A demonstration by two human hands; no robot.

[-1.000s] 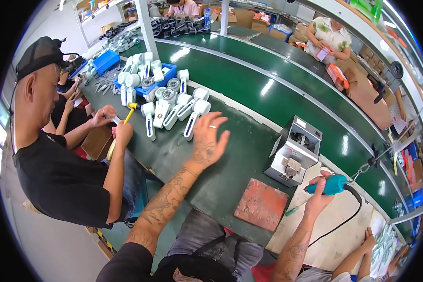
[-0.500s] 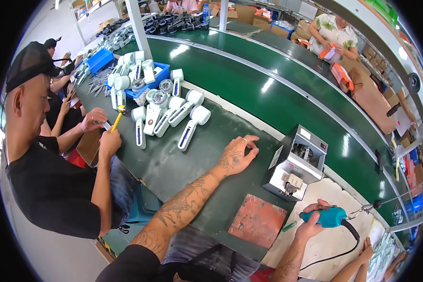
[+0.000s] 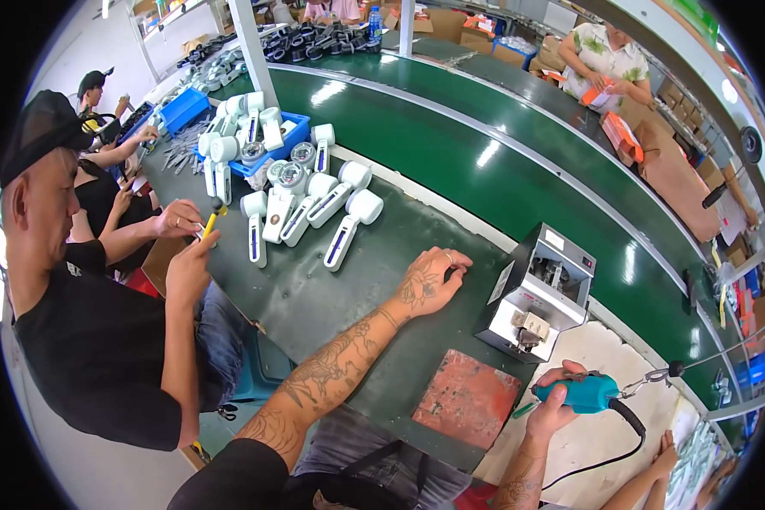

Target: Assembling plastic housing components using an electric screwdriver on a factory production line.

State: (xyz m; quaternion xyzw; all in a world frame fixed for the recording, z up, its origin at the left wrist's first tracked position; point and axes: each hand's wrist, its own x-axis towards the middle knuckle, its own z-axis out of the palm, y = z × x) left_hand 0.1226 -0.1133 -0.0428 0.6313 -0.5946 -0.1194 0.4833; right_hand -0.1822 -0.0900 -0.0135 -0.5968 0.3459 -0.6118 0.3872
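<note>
In my right hand [image 3: 554,408] is a teal electric screwdriver [image 3: 590,393], its front end pointing left. A metal hook and a black cable join its rear end. My left hand [image 3: 433,279] rests on the dark green bench top [image 3: 382,340], fingers curled toward the thumb. Whatever may be between those fingers is hidden. Between my hands stands a grey screw feeder [image 3: 537,293] with an open top. Below it lies a worn reddish square plate [image 3: 467,398]. A small green strip [image 3: 524,410] lies by the screwdriver's front end.
White-handled magnifier-like parts [image 3: 310,204] are heaped around a blue bin [image 3: 293,132]. At left a co-worker [image 3: 102,331] holds a yellow-handled hammer [image 3: 212,223]. A green conveyor [image 3: 450,144] runs behind the bench. Another person's arms [image 3: 654,467] reach in at lower right.
My left fingers have curled in from a spread pose. The screwdriver has shifted slightly left and down. The co-worker's hammer has swung to a different angle.
</note>
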